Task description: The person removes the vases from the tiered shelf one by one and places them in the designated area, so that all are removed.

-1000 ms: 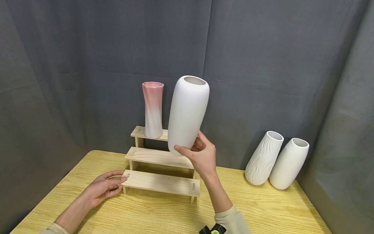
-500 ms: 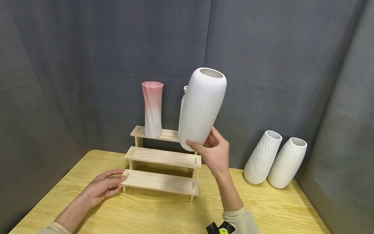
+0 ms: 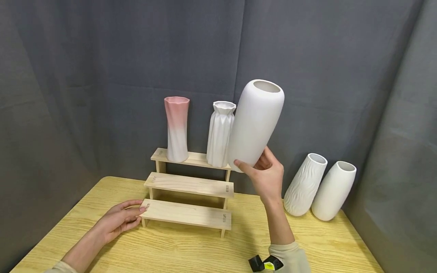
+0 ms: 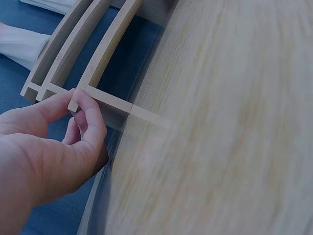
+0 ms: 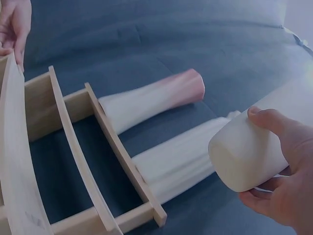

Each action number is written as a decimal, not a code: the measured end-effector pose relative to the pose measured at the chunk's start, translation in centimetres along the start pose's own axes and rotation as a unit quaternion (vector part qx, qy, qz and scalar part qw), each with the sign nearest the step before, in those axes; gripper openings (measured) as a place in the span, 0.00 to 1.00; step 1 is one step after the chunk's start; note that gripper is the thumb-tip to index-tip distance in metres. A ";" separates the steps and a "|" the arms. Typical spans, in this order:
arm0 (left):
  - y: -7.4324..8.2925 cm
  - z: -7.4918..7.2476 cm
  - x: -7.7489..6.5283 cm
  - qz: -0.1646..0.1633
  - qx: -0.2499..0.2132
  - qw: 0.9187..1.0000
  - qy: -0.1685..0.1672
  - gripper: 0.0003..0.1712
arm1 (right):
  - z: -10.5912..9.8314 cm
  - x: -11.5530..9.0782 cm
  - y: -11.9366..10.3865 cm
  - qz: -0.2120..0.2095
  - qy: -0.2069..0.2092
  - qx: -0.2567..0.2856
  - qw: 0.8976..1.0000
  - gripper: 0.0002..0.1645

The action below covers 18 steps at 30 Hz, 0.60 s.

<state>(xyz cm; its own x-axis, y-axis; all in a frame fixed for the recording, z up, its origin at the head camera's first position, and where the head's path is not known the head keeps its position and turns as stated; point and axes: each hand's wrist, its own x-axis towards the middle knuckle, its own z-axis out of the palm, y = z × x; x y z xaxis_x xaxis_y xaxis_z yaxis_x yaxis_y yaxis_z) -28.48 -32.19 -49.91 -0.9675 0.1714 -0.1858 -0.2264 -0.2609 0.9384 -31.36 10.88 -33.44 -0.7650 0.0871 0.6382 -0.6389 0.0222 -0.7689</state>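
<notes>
My right hand (image 3: 268, 178) grips a smooth white vase (image 3: 256, 121) near its base, holding it in the air with its top leaning right. The right wrist view shows the thumb on one side of that vase (image 5: 244, 154) and fingers round the other. At the left end of a three-step wooden stand (image 3: 186, 213), my left hand (image 3: 117, 220) pinches the lowest board between thumb and fingers, as the left wrist view also shows. On the top step stand a pink-and-white twisted vase (image 3: 177, 131) and a pleated white vase (image 3: 220, 134), its right edge partly behind the held vase.
Two more white vases stand at the table's right: one with a wavy relief (image 3: 305, 185), one smooth (image 3: 334, 191). A grey curtain (image 3: 136, 49) hangs behind and at the sides. Under everything is a wood-grain table (image 3: 177, 250).
The right hand has carried the smooth white vase to the right and slightly up, tilting it further. The pleated vase behind it has come into view. The left hand keeps its place.
</notes>
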 end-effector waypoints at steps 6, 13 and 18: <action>0.0 0.1 0.0 -0.004 0.003 1.000 0.001 0.38 | -1.1 0.4 0.6 0.002 0.018 -0.005 1.000 0.49; 0.1 0.2 0.4 0.001 0.011 1.000 0.011 0.38 | -2.1 0.9 1.4 0.012 0.039 -0.007 0.999 0.46; 0.1 0.1 0.1 -0.004 0.008 1.000 0.013 0.38 | -2.5 0.8 1.9 0.027 0.064 -0.006 0.998 0.47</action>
<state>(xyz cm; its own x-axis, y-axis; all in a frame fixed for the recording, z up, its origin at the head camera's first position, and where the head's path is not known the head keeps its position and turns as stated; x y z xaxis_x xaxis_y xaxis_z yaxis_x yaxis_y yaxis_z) -28.63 -32.12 -49.81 -0.9684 0.1492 -0.1997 -0.2319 -0.2453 0.9413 -33.03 13.47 -34.47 -0.7810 0.2142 0.5866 -0.5960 0.0251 -0.8026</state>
